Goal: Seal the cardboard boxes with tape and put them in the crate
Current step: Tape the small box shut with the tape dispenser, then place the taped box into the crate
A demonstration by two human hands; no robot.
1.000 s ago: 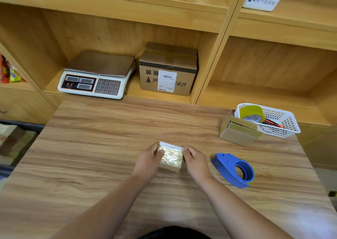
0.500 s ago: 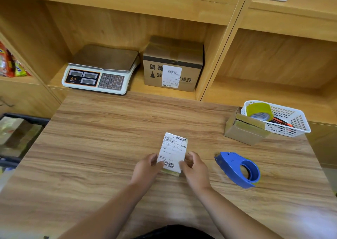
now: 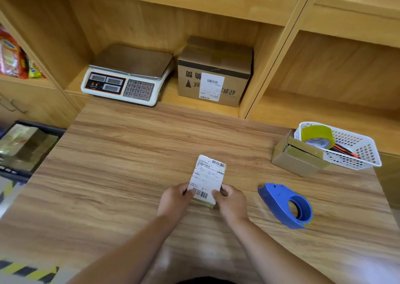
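Wooden worktop [image 3: 129, 153] is carrying the small labelled box [image 3: 208, 175]. You are pinching its near end between your left hand [image 3: 175, 199] and right hand [image 3: 232, 201]. A blue tape dispenser [image 3: 285, 205] is lying near your right hand, and the crate [image 3: 43, 128] is sitting beyond the worktop's left edge.

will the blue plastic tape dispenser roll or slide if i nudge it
The blue plastic tape dispenser probably slides, not rolls: it seems to lie on its broad side on the wooden table. Its moulded shell looks stiff, likely light.
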